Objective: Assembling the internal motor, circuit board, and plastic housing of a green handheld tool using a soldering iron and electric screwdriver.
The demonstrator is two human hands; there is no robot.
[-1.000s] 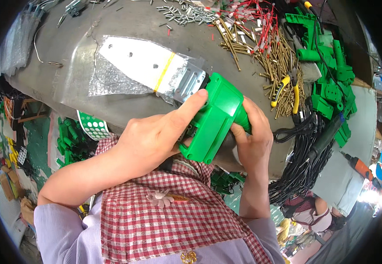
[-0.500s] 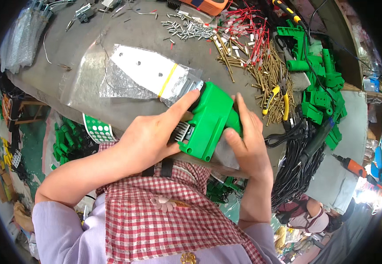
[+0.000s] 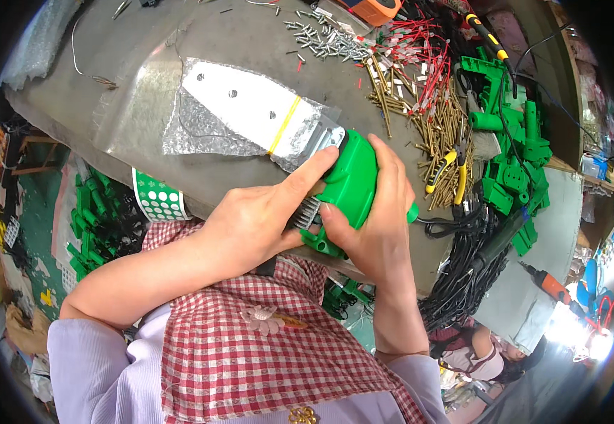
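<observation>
A pipe welder with a green plastic housing (image 3: 355, 185) lies at the table's near edge. Its flat white heating plate (image 3: 243, 99) points to the far left, wrapped in clear plastic with a yellow band. From the left, my left hand (image 3: 247, 222) grips the housing's front end, index finger stretched along the metal neck. My right hand (image 3: 381, 222) is closed over the housing's right side, thumb across its near part and fingers over the far side. Metal fins (image 3: 307, 213) show between the hands. My palms hide much of the housing's underside.
Loose silver screws (image 3: 325, 39), long brass-coloured screws (image 3: 438, 134) and red wires (image 3: 420, 53) lie at the far right. Yellow-handled pliers (image 3: 450, 169), green plastic parts (image 3: 508, 187) and black cables (image 3: 469, 272) are to the right. A green sticker strip (image 3: 158, 194) hangs at the near left edge.
My right hand has moved from the housing's right end onto its top and wraps round it. The housing has tilted. My left hand keeps its grip, and the view has shifted slightly.
</observation>
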